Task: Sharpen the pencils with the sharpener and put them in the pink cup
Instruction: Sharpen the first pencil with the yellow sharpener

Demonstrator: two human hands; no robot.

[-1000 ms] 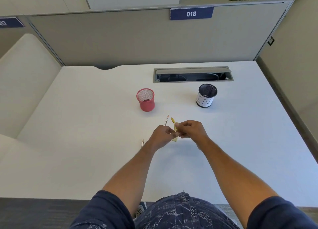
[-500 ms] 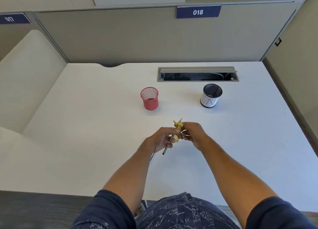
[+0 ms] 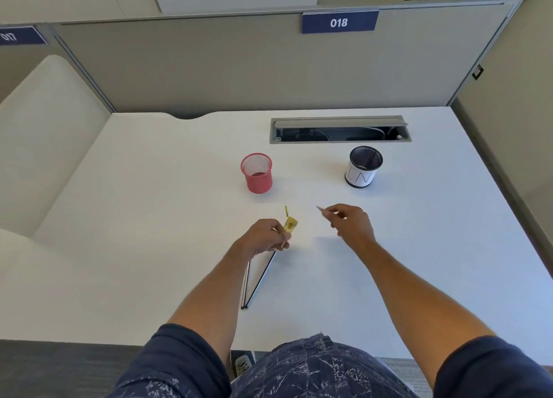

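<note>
My left hand (image 3: pixel 263 238) grips a small yellow sharpener (image 3: pixel 290 225) just above the white desk (image 3: pixel 149 218). To its right, my right hand (image 3: pixel 350 224) pinches a pencil (image 3: pixel 319 208) whose tip sticks out toward the upper left; most of that pencil is hidden in the fist. Two more pencils (image 3: pixel 259 278) lie on the desk under my left wrist, their near ends touching in a V. The pink mesh cup (image 3: pixel 256 172) stands upright beyond my left hand, with nothing visible inside.
A black mesh cup with a white label (image 3: pixel 362 166) stands at the back right. Behind both cups is an open cable tray (image 3: pixel 339 129) set into the desk. A grey partition closes the far side, and a cream seat is at the left.
My hands were together with the pencil in the sharpener. They have drawn apart: the right hand has pulled the pencil out to the right, and the left keeps the sharpener.
</note>
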